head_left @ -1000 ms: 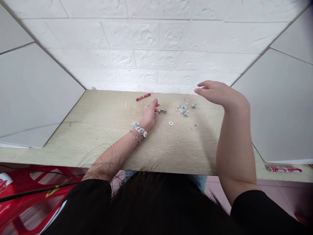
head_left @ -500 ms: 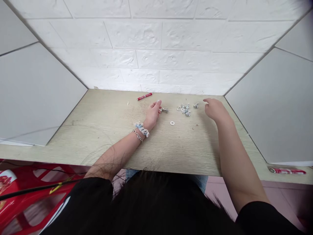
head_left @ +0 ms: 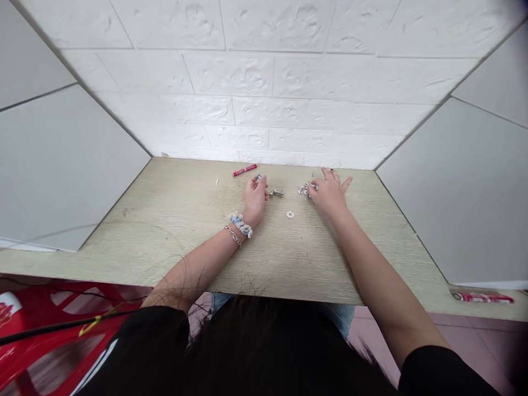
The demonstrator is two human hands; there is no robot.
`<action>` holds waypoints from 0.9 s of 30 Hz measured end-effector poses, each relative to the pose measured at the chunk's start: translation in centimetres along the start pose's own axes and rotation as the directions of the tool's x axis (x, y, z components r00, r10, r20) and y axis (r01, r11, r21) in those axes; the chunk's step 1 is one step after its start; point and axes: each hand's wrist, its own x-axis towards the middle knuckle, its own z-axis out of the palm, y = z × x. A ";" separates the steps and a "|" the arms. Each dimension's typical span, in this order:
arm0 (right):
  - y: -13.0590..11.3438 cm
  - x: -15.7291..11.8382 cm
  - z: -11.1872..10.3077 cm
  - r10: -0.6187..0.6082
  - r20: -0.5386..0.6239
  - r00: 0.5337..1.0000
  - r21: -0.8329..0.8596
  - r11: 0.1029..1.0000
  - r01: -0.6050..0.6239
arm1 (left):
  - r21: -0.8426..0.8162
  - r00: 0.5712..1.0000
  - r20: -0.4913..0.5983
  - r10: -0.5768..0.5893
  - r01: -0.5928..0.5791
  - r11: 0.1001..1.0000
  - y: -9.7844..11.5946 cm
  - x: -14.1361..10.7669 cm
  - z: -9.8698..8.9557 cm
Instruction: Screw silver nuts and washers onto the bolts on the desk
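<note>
My left hand (head_left: 256, 199) rests on the table with its fingers closed around a small metal fastener (head_left: 258, 177), whose exact kind is too small to tell. Just right of those fingers lies a silver bolt (head_left: 278, 193). My right hand (head_left: 331, 193) is over the small pile of screws and washers (head_left: 301, 190), partly covering it. Its thumb and forefinger pinch at a screw at the pile's right side, while the other fingers spread outward. Between the hands, closer to me, a flat washer (head_left: 290, 214) lies alone.
A red marker-like tube (head_left: 245, 170) lies at the back near the white brick wall (head_left: 251, 110). Another red tube (head_left: 483, 297) lies at the front right edge. Grey panels (head_left: 462, 198) border the wooden table (head_left: 165, 220) on both sides. A red plastic chair (head_left: 61, 341) stands below left.
My right hand has moved left onto the pile, covering the screw that lay apart. A fastener now shows at my left fingertips, and the bolt beside that hand lies more exposed.
</note>
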 end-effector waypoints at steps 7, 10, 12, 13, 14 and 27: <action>-0.5 0.6 1.1 0.023 0.070 0.997 -0.074 0.997 -0.018 | 0.188 0.967 0.173 0.187 -0.219 0.958 -0.7 -0.7 0.5; -0.4 0.6 1.2 0.005 0.080 0.997 -0.068 0.998 0.000 | 0.283 0.917 0.320 0.240 -0.334 0.899 -0.9 -1.5 0.5; -0.3 0.7 1.2 -0.006 0.078 0.997 -0.049 0.999 0.010 | 0.321 0.881 0.402 0.249 -0.390 0.863 -1.1 -1.8 0.4; -0.2 0.7 1.1 -0.015 0.073 0.997 -0.036 0.999 0.018 | 0.333 0.866 0.435 0.247 -0.409 0.850 -1.2 -1.9 0.4; -0.2 0.7 1.0 -0.026 0.065 0.998 -0.022 0.999 0.027 | 0.340 0.854 0.461 0.242 -0.422 0.840 -1.2 -2.0 0.4; -1.8 -2.2 -0.1 -0.078 -0.280 0.957 0.277 0.948 0.159 | 0.103 0.803 0.519 -0.293 0.281 0.954 0.1 -2.1 1.0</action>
